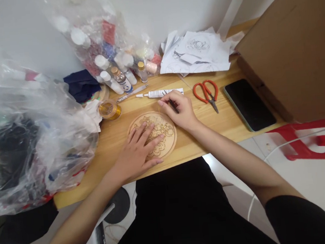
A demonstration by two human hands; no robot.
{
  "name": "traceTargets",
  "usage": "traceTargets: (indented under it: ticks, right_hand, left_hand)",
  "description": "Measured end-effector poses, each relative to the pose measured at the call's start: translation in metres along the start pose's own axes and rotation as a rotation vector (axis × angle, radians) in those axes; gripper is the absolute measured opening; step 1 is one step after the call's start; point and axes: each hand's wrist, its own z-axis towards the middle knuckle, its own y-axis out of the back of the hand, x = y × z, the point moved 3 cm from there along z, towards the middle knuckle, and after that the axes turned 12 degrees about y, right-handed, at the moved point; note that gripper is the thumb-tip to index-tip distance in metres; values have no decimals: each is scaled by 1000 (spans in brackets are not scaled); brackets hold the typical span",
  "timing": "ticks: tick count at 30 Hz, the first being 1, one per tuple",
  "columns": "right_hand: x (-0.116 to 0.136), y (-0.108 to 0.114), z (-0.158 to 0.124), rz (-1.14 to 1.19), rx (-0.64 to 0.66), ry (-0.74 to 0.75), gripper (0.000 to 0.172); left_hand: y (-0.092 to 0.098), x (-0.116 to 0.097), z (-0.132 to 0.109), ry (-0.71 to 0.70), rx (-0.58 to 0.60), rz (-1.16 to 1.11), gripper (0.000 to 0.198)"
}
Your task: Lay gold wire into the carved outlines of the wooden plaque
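A round wooden board (170,142) with a flower pattern in fine gold lines lies near the table's front edge. My left hand (139,147) rests flat on its left part, fingers spread, covering some of the pattern. Just off the board's upper right edge, my right hand (180,111) is closed in a pinch. A dark slim tool (174,106), perhaps tweezers, shows between its fingers. A thin golden strand seems to hang by the thumb, too fine to make out well. Behind that hand lies a white glue tube (160,93).
Left of the board stands a small jar of gold material (109,110). Red-handled pliers (206,92) and a phone (249,105) lie to the right, by a cardboard box (289,50). Bottles (122,80), paper drawings (196,52) and plastic bags (39,140) line the back and left.
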Motion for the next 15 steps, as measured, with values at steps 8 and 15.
traceTargets:
  ticks: [8,15]
  right_hand:
    - [-1,2,0,-3,-21,18,12]
    - [-2,0,-1,-4,-3,4,14]
  left_hand:
    - [-1,-1,2,22,-30,28,69]
    - [1,-14,2,32,-89,177,79]
